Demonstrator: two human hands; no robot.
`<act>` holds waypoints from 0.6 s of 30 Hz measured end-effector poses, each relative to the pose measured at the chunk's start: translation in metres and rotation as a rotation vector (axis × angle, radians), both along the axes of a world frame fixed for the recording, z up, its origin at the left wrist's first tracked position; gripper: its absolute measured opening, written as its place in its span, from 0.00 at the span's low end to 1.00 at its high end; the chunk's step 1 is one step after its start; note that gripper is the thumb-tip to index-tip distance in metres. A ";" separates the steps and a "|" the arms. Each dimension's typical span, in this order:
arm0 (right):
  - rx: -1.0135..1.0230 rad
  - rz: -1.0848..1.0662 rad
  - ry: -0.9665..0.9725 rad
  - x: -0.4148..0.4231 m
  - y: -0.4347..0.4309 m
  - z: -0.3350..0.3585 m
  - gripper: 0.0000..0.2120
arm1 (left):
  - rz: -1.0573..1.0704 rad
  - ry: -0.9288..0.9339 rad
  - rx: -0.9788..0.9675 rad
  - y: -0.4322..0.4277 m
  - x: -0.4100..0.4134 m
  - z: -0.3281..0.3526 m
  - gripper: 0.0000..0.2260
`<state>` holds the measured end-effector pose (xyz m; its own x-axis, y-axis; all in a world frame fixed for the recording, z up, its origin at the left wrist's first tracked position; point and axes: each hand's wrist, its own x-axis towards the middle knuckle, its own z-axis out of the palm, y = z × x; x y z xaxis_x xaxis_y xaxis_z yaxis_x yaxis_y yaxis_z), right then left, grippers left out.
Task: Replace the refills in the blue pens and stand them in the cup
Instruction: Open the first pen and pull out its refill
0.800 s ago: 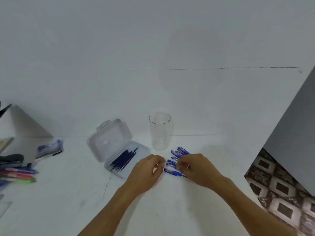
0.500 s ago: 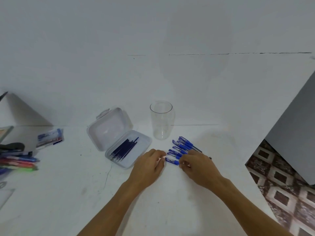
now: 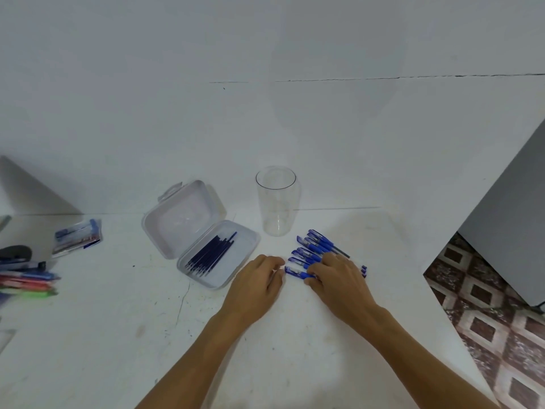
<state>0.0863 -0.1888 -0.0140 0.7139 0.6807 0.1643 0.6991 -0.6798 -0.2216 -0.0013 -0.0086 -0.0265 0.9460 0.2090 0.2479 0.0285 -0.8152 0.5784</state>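
Note:
Several blue pens (image 3: 312,246) lie side by side in a row on the white table (image 3: 118,335), just right of a clear empty cup (image 3: 276,202). My right hand (image 3: 339,278) lies over the near end of the row, with thumb and forefinger pinching the nearest blue pen (image 3: 295,272). My left hand (image 3: 256,284) rests on the table with loosely curled fingers, fingertips at that pen's cap end. An open clear box (image 3: 233,270) left of the cup holds several dark blue refills (image 3: 211,253).
A packet of pens (image 3: 78,236) and a pile of coloured pens (image 3: 28,280) lie at the table's left edge. The table's right edge drops to a patterned tiled floor (image 3: 495,320), beside a grey cabinet (image 3: 513,231). A white wall rises behind the cup.
The camera tilted, so everything sits lower in view. The pens went from a bunch under my hands to a spread row. Both hands stayed at the nearest pen.

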 end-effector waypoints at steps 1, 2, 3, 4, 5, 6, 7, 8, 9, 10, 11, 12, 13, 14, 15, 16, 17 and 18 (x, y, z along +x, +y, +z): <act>0.001 -0.005 0.001 0.000 0.001 0.000 0.14 | 0.003 -0.002 -0.014 0.000 0.000 0.000 0.12; 0.006 -0.010 0.005 0.000 0.001 0.000 0.14 | 0.008 -0.003 -0.029 -0.001 -0.001 0.000 0.12; 0.015 -0.017 0.007 -0.001 0.001 0.000 0.13 | 0.015 -0.006 -0.045 -0.001 -0.002 0.001 0.12; 0.017 -0.028 0.017 -0.002 0.001 0.001 0.13 | 0.022 -0.008 -0.060 -0.001 -0.003 0.001 0.12; 0.015 -0.041 0.031 -0.004 0.001 0.002 0.12 | 0.032 -0.011 -0.075 -0.001 -0.003 0.002 0.12; 0.018 -0.057 0.049 -0.005 0.001 0.002 0.12 | 0.042 -0.013 -0.088 -0.001 -0.004 0.003 0.12; 0.039 -0.075 0.079 -0.006 0.001 0.003 0.11 | 0.054 -0.016 -0.100 -0.001 -0.005 0.003 0.12; 0.084 -0.097 0.132 -0.008 0.002 0.004 0.10 | 0.067 -0.018 -0.111 -0.001 -0.005 0.004 0.11; 0.150 -0.122 0.211 -0.010 0.002 0.006 0.09 | 0.081 -0.023 -0.125 -0.001 -0.006 0.004 0.11; 0.223 -0.151 0.310 -0.012 0.003 0.009 0.08 | 0.093 -0.026 -0.144 -0.001 -0.006 0.004 0.10; 0.292 -0.181 0.420 -0.014 0.004 0.012 0.08 | 0.100 -0.029 -0.172 -0.002 -0.007 0.005 0.10; 0.355 -0.207 0.519 -0.017 0.005 0.015 0.09 | 0.101 -0.024 -0.215 -0.003 -0.007 0.006 0.09; 0.415 -0.226 0.599 -0.021 0.007 0.017 0.10 | 0.095 -0.011 -0.278 -0.005 -0.009 0.008 0.09; 0.473 -0.241 0.669 -0.025 0.008 0.018 0.10 | 0.083 0.012 -0.358 -0.008 -0.010 0.011 0.09; 0.529 -0.256 0.738 -0.028 0.010 0.019 0.10 | 0.066 0.038 -0.442 -0.012 -0.012 0.014 0.10; 0.577 -0.269 0.803 -0.033 0.012 0.020 0.10 | 0.048 0.061 -0.509 -0.014 -0.013 0.017 0.11; 0.622 -0.276 0.863 -0.037 0.014 0.019 0.09 | 0.029 0.077 -0.550 -0.017 -0.015 0.020 0.12; 0.672 -0.277 0.925 -0.041 0.015 0.018 0.09 | 0.011 0.086 -0.575 -0.018 -0.015 0.022 0.12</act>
<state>0.0452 -0.1737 0.0037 0.8597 0.4575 -0.2271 -0.0688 -0.3369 -0.9390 -0.0166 -0.0263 -0.0049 0.9546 0.2975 0.0142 0.1017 -0.3705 0.9233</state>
